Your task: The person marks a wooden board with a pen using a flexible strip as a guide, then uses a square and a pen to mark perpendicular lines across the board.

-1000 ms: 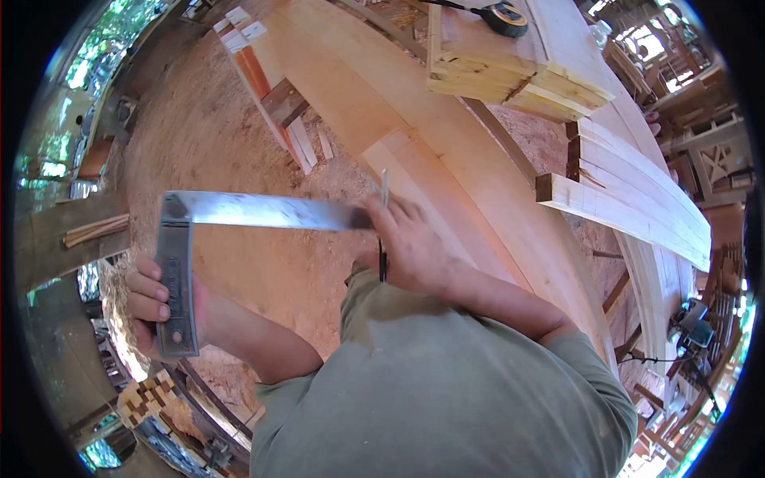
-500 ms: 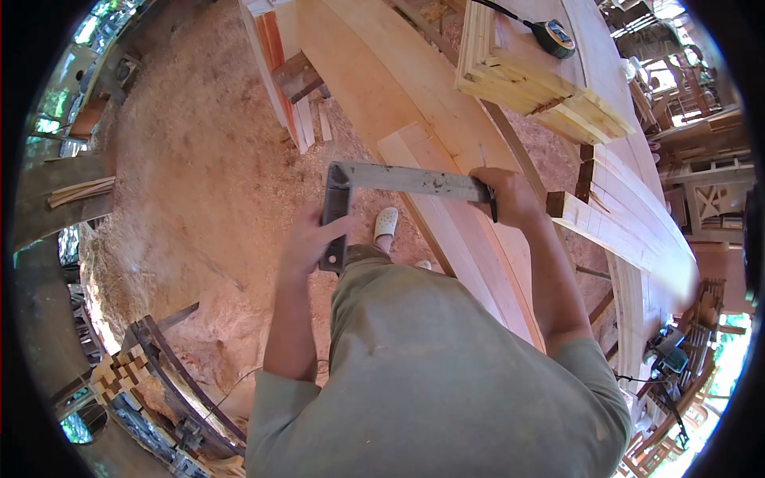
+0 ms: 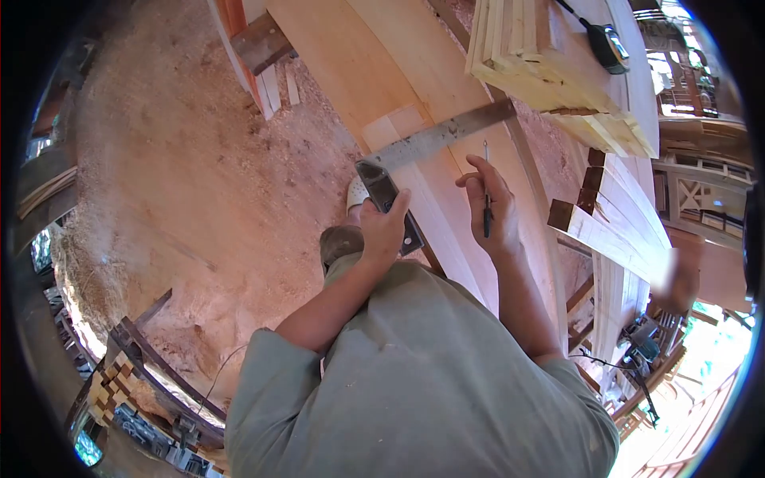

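My left hand [image 3: 384, 231] is closed round the dark stock of a metal try square [image 3: 446, 135]. The square's long blade points up and to the right, over the edge of a wide plank [image 3: 358, 72]. Further right, my right hand [image 3: 496, 207] holds a thin dark pen-like tool [image 3: 487, 209], its pointed tip upward, and is apart from the blade. Paler boards [image 3: 438, 215] lie on the wide plank beneath both hands.
A stack of thick boards [image 3: 550, 80] with a tape measure [image 3: 607, 48] on it stands at upper right. Below it, light beams [image 3: 613, 231] jut out. Small wood blocks [image 3: 115, 382] lie at lower left. Sawdust covers the ground [image 3: 191, 159].
The square has moved right with my left hand and tilted, its blade now slanting up. My right hand has come off the blade's end and moved slightly down, still with the pen-like tool.
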{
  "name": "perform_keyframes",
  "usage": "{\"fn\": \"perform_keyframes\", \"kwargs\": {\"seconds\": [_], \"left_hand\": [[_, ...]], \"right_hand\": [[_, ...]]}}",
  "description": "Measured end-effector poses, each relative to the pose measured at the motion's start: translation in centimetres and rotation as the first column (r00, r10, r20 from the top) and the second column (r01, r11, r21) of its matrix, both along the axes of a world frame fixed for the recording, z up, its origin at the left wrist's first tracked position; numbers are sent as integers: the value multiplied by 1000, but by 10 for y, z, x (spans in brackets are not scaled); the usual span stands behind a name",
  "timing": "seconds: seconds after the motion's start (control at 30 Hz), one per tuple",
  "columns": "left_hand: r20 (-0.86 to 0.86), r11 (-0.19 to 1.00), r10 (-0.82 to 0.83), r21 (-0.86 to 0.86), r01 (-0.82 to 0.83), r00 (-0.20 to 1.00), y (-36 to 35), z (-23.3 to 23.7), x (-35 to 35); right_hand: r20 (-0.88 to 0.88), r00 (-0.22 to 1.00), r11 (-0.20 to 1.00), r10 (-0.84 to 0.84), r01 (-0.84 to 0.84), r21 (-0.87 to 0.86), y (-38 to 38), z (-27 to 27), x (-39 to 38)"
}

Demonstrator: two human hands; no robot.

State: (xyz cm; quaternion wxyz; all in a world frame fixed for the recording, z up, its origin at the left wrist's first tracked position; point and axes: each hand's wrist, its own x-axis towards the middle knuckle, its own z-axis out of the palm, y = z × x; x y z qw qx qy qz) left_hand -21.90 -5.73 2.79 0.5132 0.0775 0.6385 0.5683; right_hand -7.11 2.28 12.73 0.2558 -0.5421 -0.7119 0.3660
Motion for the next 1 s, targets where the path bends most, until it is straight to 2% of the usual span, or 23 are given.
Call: {"fn": "perform_keyframes", "kwargs": {"seconds": [0.07, 0.2, 0.23, 0.3, 0.33, 0.4, 0.5, 0.6, 0.63, 0.7, 0.8, 0.87, 1.0], "left_hand": [[104, 995, 69, 65, -76, 992, 3, -8, 7], [128, 997, 68, 31, -72, 989, 2, -15, 9], [87, 996, 85, 22, -88, 993, 3, -13, 10], [46, 994, 108, 10, -109, 993, 4, -8, 7], [25, 998, 56, -27, -55, 998, 4, -5, 5], [8, 998, 3, -69, -2, 1000, 3, 1, 2], [-50, 997, -14, -81, 10, 999, 5, 8, 1], [-61, 997, -28, -68, 24, 998, 4, 9, 1], [-69, 997, -15, -70, 10, 997, 5, 8, 2], [-74, 997, -3, -76, -2, 997, 4, 7, 3], [0, 992, -11, -125, 11, 1000, 5, 13, 0], [49, 984, -96, -149, 102, 994, 5, 15, -3], [36, 985, -87, -146, 91, 996, 8, 23, -5]], "right_hand": [[17, 1000, 1000, 16, -16, 20, 2, 3, 0], [13, 1000, 995, 5, -6, 101, 6, -1, 1], [18, 1000, 995, 9, -10, 94, 6, -3, 0], [-30, 997, 998, -64, 65, 11, 6, -5, -4], [-28, 998, 998, -60, 60, 7, 7, -7, -7], [-156, 981, 991, -117, 106, -76, 7, -9, -12], [-250, 967, 996, -44, 24, -84, 12, -15, -15], [-267, 963, 995, -32, 7, -97, 17, -14, -22], [-264, 964, 995, -35, 9, -99, 19, -13, -25], [-310, 946, 978, -90, 24, -208, 22, -10, -28], [-360, 923, 965, -136, 42, -257, 25, -12, -30], [-355, 926, 972, -124, 41, -233, 27, -15, -30], [-319, 946, 993, -56, 20, -117, 32, -20, -29]]}}
